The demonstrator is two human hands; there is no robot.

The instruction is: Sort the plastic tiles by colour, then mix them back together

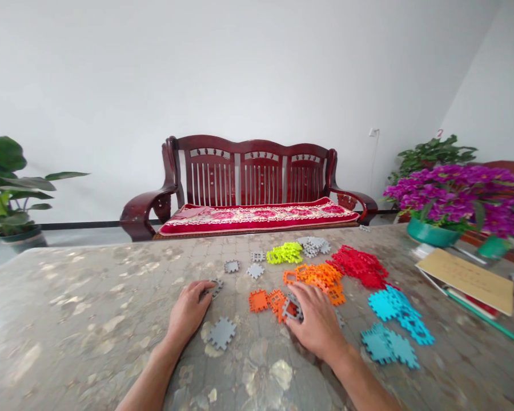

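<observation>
My left hand [191, 311] rests on the table with its fingertips on a grey notched piece [217, 288]. Below it lies a larger flat grey piece [222, 333]. My right hand [317, 319] has thumb and fingers closed on a grey frame piece [292, 309], beside orange pieces [258, 301]. Behind that hand is an orange pile [321, 275]. Farther back are yellow-green pieces [285, 253], a grey pile [314, 246] and several single grey pieces [255, 270]. Red pieces [360, 265] and blue pieces [400, 311] are piled to the right.
The patterned table [89, 319] reaches toward a dark red wooden bench [257, 177]. On the right stand purple flowers in a green pot [432, 233] and a brown envelope [466, 278] over papers and a green pen [484, 317]. A potted plant [19, 237] is at far left.
</observation>
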